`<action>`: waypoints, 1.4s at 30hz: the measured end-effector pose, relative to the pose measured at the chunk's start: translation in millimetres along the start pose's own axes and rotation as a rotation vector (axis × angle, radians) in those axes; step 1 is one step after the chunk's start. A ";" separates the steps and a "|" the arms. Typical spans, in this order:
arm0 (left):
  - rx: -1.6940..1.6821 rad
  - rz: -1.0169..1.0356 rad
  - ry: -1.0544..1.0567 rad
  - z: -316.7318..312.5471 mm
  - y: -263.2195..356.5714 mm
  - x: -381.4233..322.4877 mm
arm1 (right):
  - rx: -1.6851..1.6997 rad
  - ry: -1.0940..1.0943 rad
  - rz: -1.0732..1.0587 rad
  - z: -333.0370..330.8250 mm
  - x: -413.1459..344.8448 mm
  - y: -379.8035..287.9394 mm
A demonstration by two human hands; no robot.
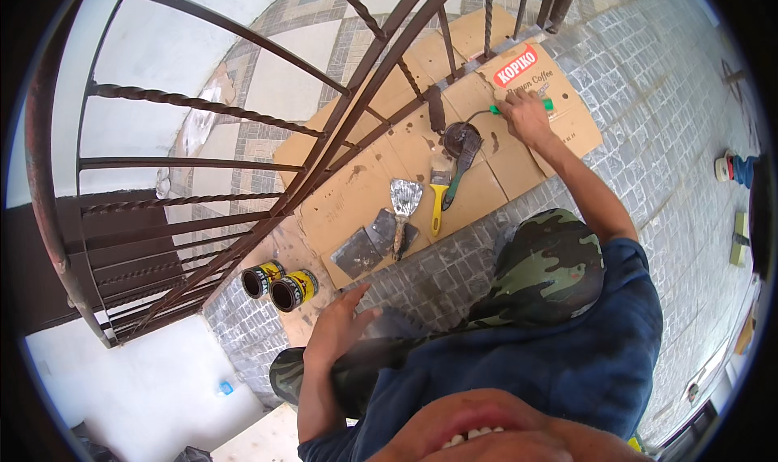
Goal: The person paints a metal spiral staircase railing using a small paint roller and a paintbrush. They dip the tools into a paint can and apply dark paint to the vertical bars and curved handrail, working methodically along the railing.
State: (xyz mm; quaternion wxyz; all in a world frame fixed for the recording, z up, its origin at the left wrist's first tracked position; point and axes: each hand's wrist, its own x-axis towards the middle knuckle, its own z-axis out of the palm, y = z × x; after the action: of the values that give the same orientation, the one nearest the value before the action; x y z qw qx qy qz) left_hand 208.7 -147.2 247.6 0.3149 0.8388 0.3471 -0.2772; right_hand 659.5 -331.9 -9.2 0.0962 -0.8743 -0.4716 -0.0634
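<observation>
My right hand (527, 118) is closed around the green handle (547, 104) of a small tool with a bent wire shank (479, 115), apparently a paint roller. The shank leads to a round container of dark brown paint (453, 135); the tool's head cannot be made out. A paint-covered brush with a green handle (451, 193) lies against the container. Beside it are a yellow-handled brush (437, 210) and a paint-spattered scraper (406, 197). My left hand (340, 325) is empty, fingers apart, near the cardboard's front edge and two open paint cans (294, 290).
Brown metal railing (243, 164) with twisted bars rises on the left and crosses above the flattened cardboard (364, 158). Dark sandpaper sheets (357, 254) lie near the scraper. A dark brown patch (436, 109) sits beside the container. Patterned stone-look tiles (638, 85) surround the cardboard.
</observation>
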 end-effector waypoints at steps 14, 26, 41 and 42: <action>-0.102 0.029 -0.041 5.2 -5.0 -1.3 | -0.010 -0.062 -0.228 -7.7 65.3 57.9; -0.029 -0.030 -0.022 11.3 -44.5 30.6 | 0.127 -0.129 -0.167 13.9 74.1 67.0; -0.025 -0.195 -0.096 17.5 -65.8 80.2 | 1.290 0.053 -0.052 31.1 80.9 31.6; -0.015 -0.213 -0.087 17.3 -68.9 80.7 | 1.318 0.025 -0.031 33.7 80.2 31.3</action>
State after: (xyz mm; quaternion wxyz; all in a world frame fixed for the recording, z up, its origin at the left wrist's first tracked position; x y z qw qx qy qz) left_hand 201.1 -88.1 158.1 0.3046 0.7818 0.4224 -0.3428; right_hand 730.2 -275.9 -29.2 0.6159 -0.6247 -0.4230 0.2268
